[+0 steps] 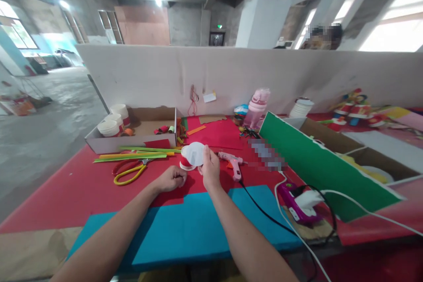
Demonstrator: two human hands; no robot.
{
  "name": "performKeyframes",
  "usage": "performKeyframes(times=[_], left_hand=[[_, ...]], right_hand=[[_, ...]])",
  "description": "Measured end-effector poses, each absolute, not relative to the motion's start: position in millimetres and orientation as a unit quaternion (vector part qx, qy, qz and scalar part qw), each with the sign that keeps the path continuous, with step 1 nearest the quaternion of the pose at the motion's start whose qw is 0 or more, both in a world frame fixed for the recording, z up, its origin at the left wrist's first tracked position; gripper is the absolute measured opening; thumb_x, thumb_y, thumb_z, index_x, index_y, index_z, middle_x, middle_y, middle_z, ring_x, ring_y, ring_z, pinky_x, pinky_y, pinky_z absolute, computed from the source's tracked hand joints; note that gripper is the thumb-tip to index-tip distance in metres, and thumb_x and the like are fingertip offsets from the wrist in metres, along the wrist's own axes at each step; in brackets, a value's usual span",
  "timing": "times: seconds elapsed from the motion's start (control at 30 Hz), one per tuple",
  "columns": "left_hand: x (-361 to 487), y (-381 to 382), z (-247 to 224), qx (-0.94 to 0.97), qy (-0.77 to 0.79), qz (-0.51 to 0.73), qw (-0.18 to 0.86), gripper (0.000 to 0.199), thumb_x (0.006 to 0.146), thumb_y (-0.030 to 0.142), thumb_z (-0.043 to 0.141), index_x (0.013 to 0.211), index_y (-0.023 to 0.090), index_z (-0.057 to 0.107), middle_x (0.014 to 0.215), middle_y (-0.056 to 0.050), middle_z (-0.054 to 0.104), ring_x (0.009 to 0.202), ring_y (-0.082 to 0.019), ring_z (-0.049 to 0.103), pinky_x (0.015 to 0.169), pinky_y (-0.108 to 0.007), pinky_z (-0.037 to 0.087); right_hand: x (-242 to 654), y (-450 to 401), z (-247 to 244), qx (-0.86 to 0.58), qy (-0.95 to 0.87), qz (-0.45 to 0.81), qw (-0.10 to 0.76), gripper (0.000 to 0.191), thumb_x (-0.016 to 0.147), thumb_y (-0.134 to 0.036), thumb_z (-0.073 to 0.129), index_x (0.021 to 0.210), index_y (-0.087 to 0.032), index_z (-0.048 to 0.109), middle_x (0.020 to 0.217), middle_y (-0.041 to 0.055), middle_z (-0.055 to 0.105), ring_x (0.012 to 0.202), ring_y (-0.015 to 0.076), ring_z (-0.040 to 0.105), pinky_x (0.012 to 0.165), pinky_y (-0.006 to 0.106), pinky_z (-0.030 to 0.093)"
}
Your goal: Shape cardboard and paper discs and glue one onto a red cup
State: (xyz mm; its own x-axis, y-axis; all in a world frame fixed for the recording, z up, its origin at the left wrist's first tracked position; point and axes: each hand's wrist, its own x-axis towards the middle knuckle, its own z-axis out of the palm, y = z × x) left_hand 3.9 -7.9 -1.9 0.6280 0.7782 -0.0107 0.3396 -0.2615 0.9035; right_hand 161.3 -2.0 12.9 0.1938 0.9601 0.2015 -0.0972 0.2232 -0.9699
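Observation:
My right hand (210,168) pinches a white round disc (195,154) by its right edge, thumb on top. Partly behind the disc is a red and white cup-like piece (187,163); I cannot tell whether the two are joined. My left hand (172,179) is closed just left of and below it, near the red tabletop, and what its fingers hold, if anything, is hidden. A pink hot glue gun (234,163) lies right of my right hand. Scissors (130,174) with red and yellow handles lie left of my left hand.
Green and yellow paper strips (139,156) lie before a box (132,141) holding white cups (110,128). A pink bottle (257,108) stands at the back. At right are a green panel (317,167), a purple power strip (299,207) and cables. Blue sheet (185,233) covers the front.

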Motion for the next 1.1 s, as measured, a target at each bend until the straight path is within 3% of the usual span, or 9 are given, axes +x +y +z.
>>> performKeyframes(times=[0.13,0.33,0.47,0.67,0.77,0.87,0.97,1.03,1.1], left_hand=[[-4.6,-5.0,-4.4,0.706,0.405,0.268,0.515,0.011,0.063,0.021,0.048,0.055,0.015,0.052,0.049,-0.001,0.052,0.046,-0.011,0.046,0.048,-0.022,0.034],[-16.7,1.6,7.4,0.603,0.424,0.428,0.523,0.019,0.076,0.032,0.050,0.070,0.014,0.054,0.060,-0.001,0.051,0.055,-0.011,0.046,0.052,-0.023,0.037],[-14.0,-2.0,15.5,0.619,0.407,0.413,0.530,0.029,0.083,0.043,0.052,0.082,0.014,0.055,0.073,-0.002,0.054,0.065,-0.012,0.050,0.058,-0.022,0.040],[-11.0,-6.5,12.4,0.604,0.362,0.360,0.612,0.046,0.071,0.042,0.072,0.102,0.018,0.048,0.078,0.000,0.057,0.063,-0.011,0.053,0.056,-0.020,0.040],[-16.0,-6.0,13.3,0.608,0.372,0.355,0.605,0.039,0.075,0.045,0.068,0.096,0.017,0.050,0.077,0.000,0.056,0.064,-0.011,0.052,0.055,-0.020,0.039],[-21.2,-4.9,14.8,0.631,0.393,0.338,0.577,0.036,0.081,0.050,0.058,0.086,0.015,0.054,0.075,-0.001,0.054,0.066,-0.012,0.050,0.057,-0.021,0.038],[-23.5,-3.2,15.1,0.669,0.403,0.303,0.546,0.039,0.083,0.053,0.054,0.084,0.014,0.057,0.076,-0.002,0.057,0.068,-0.013,0.050,0.060,-0.023,0.039],[-24.3,-2.1,15.1,0.704,0.403,0.274,0.516,0.040,0.084,0.052,0.053,0.087,0.013,0.060,0.077,-0.003,0.060,0.068,-0.014,0.052,0.062,-0.024,0.040],[-25.8,-1.1,16.0,0.740,0.407,0.255,0.471,0.039,0.085,0.050,0.050,0.084,0.013,0.062,0.073,-0.003,0.060,0.066,-0.014,0.052,0.060,-0.024,0.040]], right_hand=[[157.0,-6.5,8.6,-0.376,-0.587,0.455,0.554,0.041,0.084,-0.053,0.050,0.061,-0.019,0.045,0.054,-0.0033,0.041,0.049,0.0096,0.039,0.044,0.020,0.030],[153.0,-10.7,1.7,-0.337,-0.699,0.460,0.431,0.046,0.090,-0.051,0.041,0.062,-0.017,0.053,0.054,-0.0018,0.047,0.049,0.0101,0.040,0.046,0.021,0.029],[149.3,-8.5,-4.1,-0.385,-0.745,0.348,0.419,0.046,0.091,-0.046,0.042,0.060,-0.016,0.057,0.053,-0.0005,0.051,0.051,0.0115,0.044,0.047,0.022,0.027],[153.7,-7.5,-0.2,-0.452,-0.692,0.313,0.467,0.049,0.094,-0.047,0.034,0.061,-0.017,0.055,0.052,-0.0011,0.050,0.051,0.0117,0.047,0.050,0.022,0.030],[166.7,-5.1,8.7,-0.499,-0.624,0.253,0.545,0.040,0.094,-0.046,0.036,0.073,-0.018,0.056,0.061,-0.0006,0.055,0.057,0.0127,0.051,0.057,0.023,0.038],[175.3,3.8,8.5,-0.507,-0.603,0.238,0.567,0.031,0.088,-0.047,0.049,0.097,-0.018,0.056,0.091,0.0060,0.064,0.080,0.0166,0.060,0.072,0.027,0.046],[170.2,15.7,-3.6,-0.494,-0.651,0.237,0.525,0.061,0.074,-0.045,0.067,0.125,-0.019,0.046,0.123,0.0122,0.057,0.113,0.0238,0.055,0.095,0.036,0.043],[161.4,21.8,-12.5,-0.496,-0.666,0.241,0.503,0.076,0.068,-0.043,0.072,0.133,-0.020,0.039,0.129,0.0124,0.054,0.120,0.0260,0.051,0.098,0.039,0.042],[153.1,24.3,-16.7,-0.504,-0.665,0.245,0.494,0.076,0.068,-0.040,0.072,0.134,-0.020,0.039,0.127,0.0119,0.055,0.119,0.0257,0.052,0.097,0.039,0.044]])
